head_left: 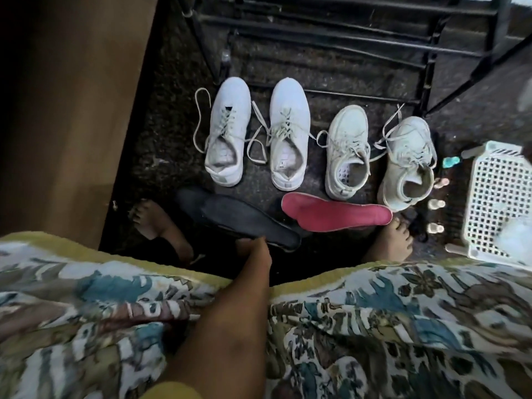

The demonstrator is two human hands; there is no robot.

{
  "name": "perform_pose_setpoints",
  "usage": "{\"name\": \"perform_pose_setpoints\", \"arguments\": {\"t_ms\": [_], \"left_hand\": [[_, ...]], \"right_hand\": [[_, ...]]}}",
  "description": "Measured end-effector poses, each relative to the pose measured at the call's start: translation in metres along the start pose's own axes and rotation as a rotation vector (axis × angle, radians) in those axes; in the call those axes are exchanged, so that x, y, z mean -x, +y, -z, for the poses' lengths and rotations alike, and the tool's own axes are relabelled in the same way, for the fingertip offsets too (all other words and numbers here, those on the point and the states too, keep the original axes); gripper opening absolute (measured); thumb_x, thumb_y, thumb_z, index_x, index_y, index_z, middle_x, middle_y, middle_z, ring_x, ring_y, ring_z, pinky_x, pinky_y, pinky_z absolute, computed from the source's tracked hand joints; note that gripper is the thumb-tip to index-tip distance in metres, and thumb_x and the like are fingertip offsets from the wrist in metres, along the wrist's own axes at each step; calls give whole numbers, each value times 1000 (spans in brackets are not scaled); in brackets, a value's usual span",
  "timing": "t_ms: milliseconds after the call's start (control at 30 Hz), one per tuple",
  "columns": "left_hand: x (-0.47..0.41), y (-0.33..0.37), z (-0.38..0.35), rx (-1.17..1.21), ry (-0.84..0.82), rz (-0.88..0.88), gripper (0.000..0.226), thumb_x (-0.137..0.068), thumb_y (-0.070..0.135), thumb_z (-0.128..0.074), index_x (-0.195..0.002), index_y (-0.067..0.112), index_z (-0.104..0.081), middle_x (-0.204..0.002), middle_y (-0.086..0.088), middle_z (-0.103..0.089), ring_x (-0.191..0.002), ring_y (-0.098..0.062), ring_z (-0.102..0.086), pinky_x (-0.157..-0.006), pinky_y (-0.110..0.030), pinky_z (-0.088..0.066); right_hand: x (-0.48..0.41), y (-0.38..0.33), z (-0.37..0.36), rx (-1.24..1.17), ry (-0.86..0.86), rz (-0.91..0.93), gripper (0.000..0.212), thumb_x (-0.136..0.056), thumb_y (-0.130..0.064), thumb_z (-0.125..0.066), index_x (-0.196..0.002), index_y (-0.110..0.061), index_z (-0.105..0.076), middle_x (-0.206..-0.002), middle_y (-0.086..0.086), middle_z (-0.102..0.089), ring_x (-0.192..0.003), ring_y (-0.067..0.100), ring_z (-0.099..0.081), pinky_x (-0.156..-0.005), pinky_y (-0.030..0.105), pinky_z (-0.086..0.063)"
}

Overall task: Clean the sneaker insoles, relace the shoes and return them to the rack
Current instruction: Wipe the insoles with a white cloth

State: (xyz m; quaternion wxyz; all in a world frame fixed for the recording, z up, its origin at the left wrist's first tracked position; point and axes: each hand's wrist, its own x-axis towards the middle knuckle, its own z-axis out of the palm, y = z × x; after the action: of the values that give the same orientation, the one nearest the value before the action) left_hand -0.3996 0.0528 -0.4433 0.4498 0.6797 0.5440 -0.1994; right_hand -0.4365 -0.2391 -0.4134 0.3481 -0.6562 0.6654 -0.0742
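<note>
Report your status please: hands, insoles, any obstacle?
Left hand grips black insole on floor; right hand out of view. Pink insole lies close by. Four white sneakers stand before rack, laces loose.

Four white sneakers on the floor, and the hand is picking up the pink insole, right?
No: the head view shows the left hand gripping the black insole; the pink insole lies untouched. The four sneakers are right.

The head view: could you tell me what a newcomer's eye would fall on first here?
Four white sneakers stand in a row on the dark floor before the black rack. Nearer, a bright pink insole lies beside a black insole, whose near edge the left hand grips.
</note>
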Motion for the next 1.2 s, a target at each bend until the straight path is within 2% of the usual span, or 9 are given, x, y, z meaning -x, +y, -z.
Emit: {"name": "perform_pose_setpoints", "arguments": {"t_ms": [200,400,533,667,833,933,1033,1100,1200], "left_hand": [[44,10,-45,-379,-306,-341,25,-73,20,-77,-89,10,-60,-94,-16,-68,-88,-30,-64,-77,-34,-48],[41,-2,-79,-442,-261,-213,44,-69,39,-76,-99,8,-67,-97,-14,-71,-87,-32,-69,-77,-40,-56],[15,-25,-94,-354,-250,-111,26,-72,31,-71,-77,7,-63,-81,-17,-71,-72,-33,-70,-70,-47,-59],[34,-13,-81,-179,-295,-119,32,-78,17,-71,-57,15,-46,-56,-7,-52,-51,-22,-52,-53,-28,-45],[49,-4,-60,-73,-414,-353,31,-78,14,-68,-59,19,-43,-61,-6,-47,-58,-19,-43,-56,-30,-38],[65,12,-43,26,-452,-467,27,-74,14,-62,-61,21,-40,-65,-7,-42,-64,-18,-40,-60,-32,-39],[84,36,-28,165,-452,-525,24,-78,10,-59,-65,19,-41,-64,-1,-41,-64,-16,-40,-63,-36,-40],[103,57,-13,249,-449,-573,16,-74,16,-58,-68,19,-43,-67,2,-44,-66,-15,-43,-65,-40,-43],[137,94,15,424,-405,-665,17,-77,11,-58,-73,19,-45,-71,3,-48,-62,-6,-48,-65,-39,-43]], "right_hand": [[-42,53,-39,77,91,77,6,-86,-22,-57,-91,-19,-59,-88,2,-68,-73,25,-63,-59,30,-50],[-57,52,-25,358,194,133,24,-92,-21,-41,-106,-12,-58,-108,13,-66,-95,36,-61,-73,44,-48],[-59,53,-25,437,261,179,32,-92,-21,-36,-111,-9,-57,-113,18,-64,-102,40,-58,-79,50,-46],[-46,43,-24,539,429,241,34,-93,-20,-32,-115,-7,-55,-117,19,-61,-105,40,-55,-83,50,-45],[-30,51,-20,310,3,103,24,-91,-18,-42,-110,-8,-54,-109,16,-64,-96,38,-60,-75,47,-50],[-47,55,-21,254,-28,226,10,-89,-15,-50,-98,-11,-52,-95,13,-68,-83,35,-63,-67,41,-49],[48,-65,79,135,-184,262,10,-95,-11,-45,-94,-8,-54,-80,17,-59,-69,28,-56,-64,33,-42],[137,-143,139,-398,-508,409,14,-93,-6,-51,-84,-11,-60,-64,9,-50,-54,4,-47,-53,16,-39],[197,-210,207,-647,-751,693,11,-86,-3,-63,-82,-13,-63,-73,12,-58,-58,8,-49,-59,16,-42]]}}
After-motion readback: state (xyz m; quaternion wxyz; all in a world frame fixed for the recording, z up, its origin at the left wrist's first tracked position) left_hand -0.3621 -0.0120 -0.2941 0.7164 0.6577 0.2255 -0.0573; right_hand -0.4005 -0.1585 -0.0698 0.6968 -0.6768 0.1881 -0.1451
